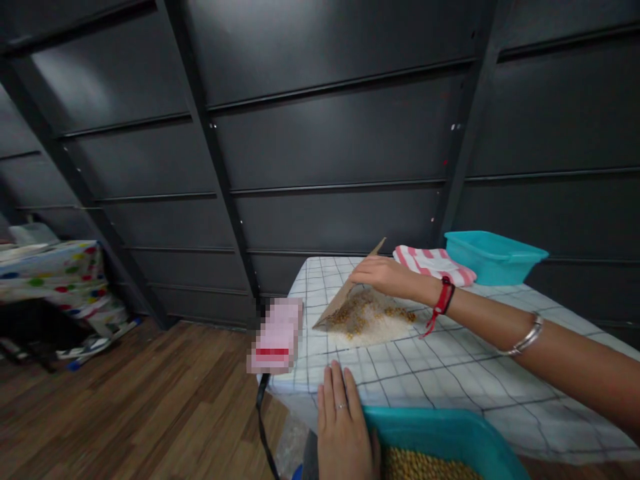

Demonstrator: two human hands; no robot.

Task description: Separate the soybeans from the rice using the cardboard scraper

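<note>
My right hand [381,273] reaches across the table and holds a brown cardboard sheet [350,288] tilted on edge against a heap of white grains and yellowish beans [371,319]. The fingers are closed on the sheet's upper edge. A red thread band and a silver bangle sit on that arm. My left hand [344,427] lies flat with fingers together, wearing a ring, at the near table edge beside a teal tub [440,435] that holds yellowish beans [425,465].
The table wears a white checked cloth [450,367]. At its far side stand another teal tub [493,255] and a folded red-striped cloth [433,263]. A blurred pink object [277,335] hangs at the left table edge. Wooden floor and a dotted-cloth table [55,270] lie to the left.
</note>
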